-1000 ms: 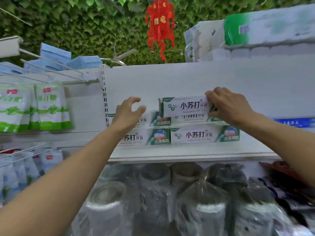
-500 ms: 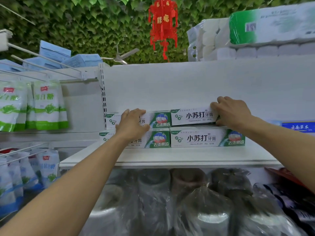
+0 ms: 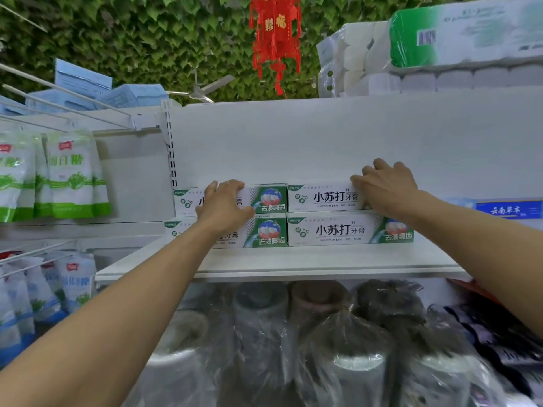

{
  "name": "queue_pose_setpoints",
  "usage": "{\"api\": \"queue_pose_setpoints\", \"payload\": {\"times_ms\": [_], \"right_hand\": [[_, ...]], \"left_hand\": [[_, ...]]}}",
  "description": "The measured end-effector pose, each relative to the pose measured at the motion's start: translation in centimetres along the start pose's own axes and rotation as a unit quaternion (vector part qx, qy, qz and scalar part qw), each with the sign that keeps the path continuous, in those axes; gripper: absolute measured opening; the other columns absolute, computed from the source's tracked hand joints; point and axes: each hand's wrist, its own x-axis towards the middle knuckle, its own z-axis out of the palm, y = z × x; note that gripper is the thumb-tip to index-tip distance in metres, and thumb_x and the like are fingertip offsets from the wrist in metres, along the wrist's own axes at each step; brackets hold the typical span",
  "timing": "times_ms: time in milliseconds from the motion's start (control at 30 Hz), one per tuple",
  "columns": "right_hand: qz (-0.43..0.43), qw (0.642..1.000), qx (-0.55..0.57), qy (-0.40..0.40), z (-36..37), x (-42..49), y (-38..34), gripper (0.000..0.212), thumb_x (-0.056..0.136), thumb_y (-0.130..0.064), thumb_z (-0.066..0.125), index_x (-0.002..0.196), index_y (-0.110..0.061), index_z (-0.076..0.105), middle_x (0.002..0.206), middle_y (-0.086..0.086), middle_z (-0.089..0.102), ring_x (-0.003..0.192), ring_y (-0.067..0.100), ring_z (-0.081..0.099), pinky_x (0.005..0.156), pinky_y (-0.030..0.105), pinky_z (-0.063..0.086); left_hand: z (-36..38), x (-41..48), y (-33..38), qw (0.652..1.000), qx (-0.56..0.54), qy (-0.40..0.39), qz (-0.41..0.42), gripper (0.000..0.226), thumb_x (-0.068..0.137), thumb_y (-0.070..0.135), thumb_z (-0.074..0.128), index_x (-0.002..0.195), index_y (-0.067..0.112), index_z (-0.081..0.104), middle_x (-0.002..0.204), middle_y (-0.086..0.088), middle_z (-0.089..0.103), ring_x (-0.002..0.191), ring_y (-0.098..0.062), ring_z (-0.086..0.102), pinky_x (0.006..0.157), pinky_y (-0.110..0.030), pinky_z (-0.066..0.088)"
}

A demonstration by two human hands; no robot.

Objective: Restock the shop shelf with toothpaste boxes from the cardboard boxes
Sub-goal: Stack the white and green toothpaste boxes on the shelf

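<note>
On the white shelf (image 3: 293,262): four white-and-green cardboard toothpaste boxes (image 3: 323,230) stacked two by two, both hands on the top row.
Left hand (image 3: 223,210) grip: palm against the front of the upper-left box (image 3: 266,198), fingers hooked over its top edge, thumb spread along the front. Right hand (image 3: 388,189) grip: fingers curled over the top of the upper-right box (image 3: 323,198) at its right end, thumb mostly hidden. Upper pair sits on the lower-left box (image 3: 270,235) and lower-right box (image 3: 352,230), ends touching at centre. Clear-wrapped rolls (image 3: 338,348) on the level below; white toilet-paper packs (image 3: 440,54) on top of the unit; red paper lantern (image 3: 274,39) hangs above.
</note>
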Motion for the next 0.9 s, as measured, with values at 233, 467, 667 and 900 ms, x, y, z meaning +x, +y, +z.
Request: {"api": "queue_pose_setpoints", "payload": {"times_ms": [233,467,667,900], "right_hand": [[0.048,0.992,0.112,0.014,-1.4,-1.1,-1.9,0.05,0.089,-0.017,0.047,0.138,-0.023,0.039,0.128,0.007,0.049,0.113,0.03,0.047,0.085,0.039,0.039],[0.03,0.964,0.262,0.043,-4.2,-5.9,-5.8,0.056,0.092,-0.033,0.052,0.144,-0.023,0.034,0.137,0.009,0.047,0.118,0.032,0.048,0.091,0.042,0.04],[0.013,0.938,0.329,0.11,-7.5,-11.4,-10.2,0.044,0.092,-0.04,0.054,0.131,-0.019,0.053,0.126,0.008,0.058,0.113,0.03,0.054,0.09,0.043,0.042],[-0.002,0.915,0.391,0.103,-11.2,-18.9,-17.8,0.045,0.086,-0.043,0.051,0.121,-0.016,0.06,0.113,0.008,0.064,0.103,0.031,0.058,0.085,0.045,0.044]], "left_hand": [[-1.2,-1.0,0.5,0.998,0.05,0.018,0.027,0.067,0.086,0.034,0.065,0.145,0.023,0.034,0.149,-0.001,0.037,0.138,-0.022,0.031,0.108,-0.051,0.035],[-3.4,-5.7,-0.3,0.993,0.014,0.057,0.099,0.052,0.09,0.033,0.062,0.138,0.023,0.043,0.14,0.001,0.044,0.125,-0.018,0.046,0.096,-0.036,0.042],[-5.9,-13.3,-1.8,0.99,-0.049,0.079,0.108,0.041,0.09,0.039,0.061,0.128,0.024,0.054,0.126,0.006,0.058,0.108,-0.012,0.056,0.091,-0.037,0.049],[-7.7,-22.7,-6.2,0.99,-0.1,0.045,0.085,0.024,0.087,0.037,0.064,0.108,0.025,0.064,0.101,0.008,0.066,0.089,-0.011,0.061,0.085,-0.035,0.051]]}}
